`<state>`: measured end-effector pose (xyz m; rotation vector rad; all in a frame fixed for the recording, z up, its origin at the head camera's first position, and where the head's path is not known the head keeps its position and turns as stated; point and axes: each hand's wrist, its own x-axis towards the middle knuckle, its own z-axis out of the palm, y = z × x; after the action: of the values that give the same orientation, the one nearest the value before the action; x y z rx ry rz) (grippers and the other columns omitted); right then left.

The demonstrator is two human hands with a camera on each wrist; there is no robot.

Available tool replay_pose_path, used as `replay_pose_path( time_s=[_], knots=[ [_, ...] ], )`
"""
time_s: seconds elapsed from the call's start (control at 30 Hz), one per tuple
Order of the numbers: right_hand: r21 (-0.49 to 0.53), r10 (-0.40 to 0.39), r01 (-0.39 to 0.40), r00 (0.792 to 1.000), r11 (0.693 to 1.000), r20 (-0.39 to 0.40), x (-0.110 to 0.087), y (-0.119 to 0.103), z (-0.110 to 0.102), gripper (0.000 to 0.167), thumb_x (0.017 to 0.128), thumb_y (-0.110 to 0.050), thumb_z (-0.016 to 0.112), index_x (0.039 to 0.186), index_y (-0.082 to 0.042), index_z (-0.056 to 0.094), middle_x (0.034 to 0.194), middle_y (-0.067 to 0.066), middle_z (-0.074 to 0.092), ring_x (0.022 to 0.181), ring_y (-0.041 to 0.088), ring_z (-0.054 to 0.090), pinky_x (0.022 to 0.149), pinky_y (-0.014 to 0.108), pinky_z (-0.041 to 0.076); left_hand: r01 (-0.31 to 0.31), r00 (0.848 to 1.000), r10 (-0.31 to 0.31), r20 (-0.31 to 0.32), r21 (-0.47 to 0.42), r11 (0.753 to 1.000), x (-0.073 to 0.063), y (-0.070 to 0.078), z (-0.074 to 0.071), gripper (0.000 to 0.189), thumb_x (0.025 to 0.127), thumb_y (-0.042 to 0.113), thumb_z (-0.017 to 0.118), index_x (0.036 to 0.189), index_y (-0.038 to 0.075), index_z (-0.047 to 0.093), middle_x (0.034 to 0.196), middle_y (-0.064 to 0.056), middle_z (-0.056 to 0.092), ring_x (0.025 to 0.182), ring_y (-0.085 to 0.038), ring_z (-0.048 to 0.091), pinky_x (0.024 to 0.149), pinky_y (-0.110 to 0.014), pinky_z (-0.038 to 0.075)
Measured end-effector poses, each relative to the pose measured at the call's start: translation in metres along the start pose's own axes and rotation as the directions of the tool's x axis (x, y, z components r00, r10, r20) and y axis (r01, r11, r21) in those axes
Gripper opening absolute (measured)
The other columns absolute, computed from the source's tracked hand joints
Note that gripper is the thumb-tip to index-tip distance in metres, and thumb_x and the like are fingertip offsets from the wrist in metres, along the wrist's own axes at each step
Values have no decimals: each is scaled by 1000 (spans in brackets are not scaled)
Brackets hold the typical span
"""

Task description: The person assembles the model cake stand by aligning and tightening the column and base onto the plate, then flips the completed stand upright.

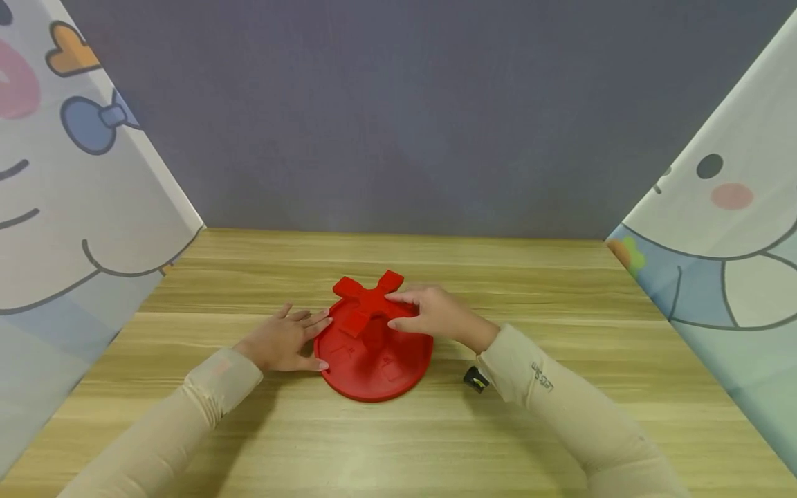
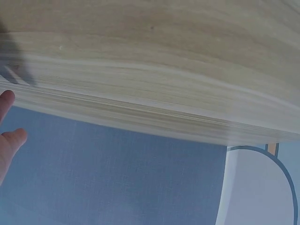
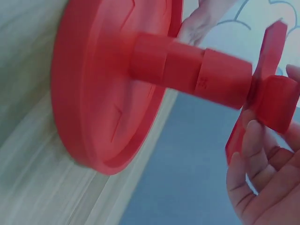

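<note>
A round red base (image 1: 364, 387) with a raised rim lies on the wooden table. From its middle rises a red stepped post (image 3: 187, 68), seen from the side in the right wrist view. On top of the post sits a red cross-shaped piece (image 1: 371, 302) with flared arms. My right hand (image 1: 436, 315) holds one arm of this cross between thumb and fingers. With fingers spread, my left hand (image 1: 283, 340) rests against the left rim of the base. Only fingertips (image 2: 16, 138) of the left hand show in the left wrist view.
A small black object (image 1: 476, 379) with a yellow-green mark lies beside my right sleeve. Behind the table (image 1: 498, 443) stands a grey-blue panel (image 1: 398, 124). Cartoon-printed cloths (image 1: 75, 207) border the left and right sides.
</note>
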<state>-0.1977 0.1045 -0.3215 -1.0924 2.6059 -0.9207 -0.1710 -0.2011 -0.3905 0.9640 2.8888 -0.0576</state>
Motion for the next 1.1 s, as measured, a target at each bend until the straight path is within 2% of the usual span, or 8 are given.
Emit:
replay_pose_path(
  time_s=[0.17, 0.27, 0.37, 0.47, 0.6, 0.73, 0.9, 1.1],
  knots=[
    [-11, -12, 12, 999, 1000, -32, -5, -7, 2, 46, 88, -26, 70, 126, 0, 62, 95, 7, 64, 60, 7, 39, 57, 21, 39, 4, 1000, -4, 6, -10, 1000, -1, 0, 0, 88, 84, 69, 52, 142, 4, 46, 148, -13, 41, 127, -42, 45, 107, -63, 22],
    [-14, -49, 48, 992, 999, -112, -6, -10, 1, 34, 88, -19, 69, 117, -1, 68, 80, 2, 61, 57, 5, 42, 52, 19, 39, 3, 1000, -3, 1, -6, 1000, -1, 1, -1, 88, 84, 69, 51, 142, 3, 46, 147, -13, 42, 126, -42, 45, 107, -63, 22],
    [-61, -138, 128, 964, 990, -227, -4, -10, -2, 27, 85, -9, 71, 110, 0, 70, 82, 5, 64, 58, 9, 46, 52, 21, 42, 0, 1000, 0, -5, -1, 1000, -1, 1, -1, 88, 85, 69, 50, 142, 3, 46, 146, -14, 43, 126, -41, 46, 107, -63, 23],
    [-139, -219, 186, 936, 973, -277, -1, -7, -4, 30, 80, -3, 74, 110, 1, 69, 100, 12, 65, 74, 18, 57, 64, 27, 51, -1, 1000, 1, -8, -1, 1000, -1, 1, -1, 87, 85, 69, 50, 142, 4, 45, 146, -13, 43, 125, -41, 46, 106, -63, 24],
    [-181, -192, 156, 961, 971, -199, 1, -1, -4, 37, 82, -9, 73, 118, -2, 67, 115, 16, 62, 82, 22, 60, 78, 33, 52, 1, 1000, -1, -5, -14, 1000, 0, 1, -1, 87, 85, 68, 50, 144, 5, 43, 148, -13, 41, 126, -42, 46, 106, -63, 24],
    [-176, -111, 85, 984, 981, -140, 1, 5, -1, 38, 86, -14, 71, 122, -4, 65, 115, 14, 63, 64, 12, 47, 67, 26, 48, 6, 1000, -6, 0, -29, 1000, 0, 2, -1, 86, 85, 66, 52, 145, 5, 42, 149, -12, 39, 127, -41, 45, 106, -63, 23],
    [-183, -92, 65, 986, 981, -139, 0, 6, 2, 36, 86, -16, 72, 119, -4, 67, 114, 12, 66, 55, 7, 40, 59, 22, 42, 0, 1000, 0, 0, -33, 999, 0, 2, -1, 87, 85, 68, 51, 144, 4, 42, 149, -13, 39, 126, -42, 45, 106, -64, 23],
    [-272, -146, 106, 981, 957, -131, -5, 3, 3, 36, 84, -22, 74, 115, -5, 70, 105, 9, 69, 69, 11, 54, 63, 20, 47, 8, 1000, -8, 5, -43, 999, 0, 1, 0, 87, 85, 67, 52, 145, 4, 42, 149, -13, 39, 127, -41, 45, 107, -64, 21]
  ],
)
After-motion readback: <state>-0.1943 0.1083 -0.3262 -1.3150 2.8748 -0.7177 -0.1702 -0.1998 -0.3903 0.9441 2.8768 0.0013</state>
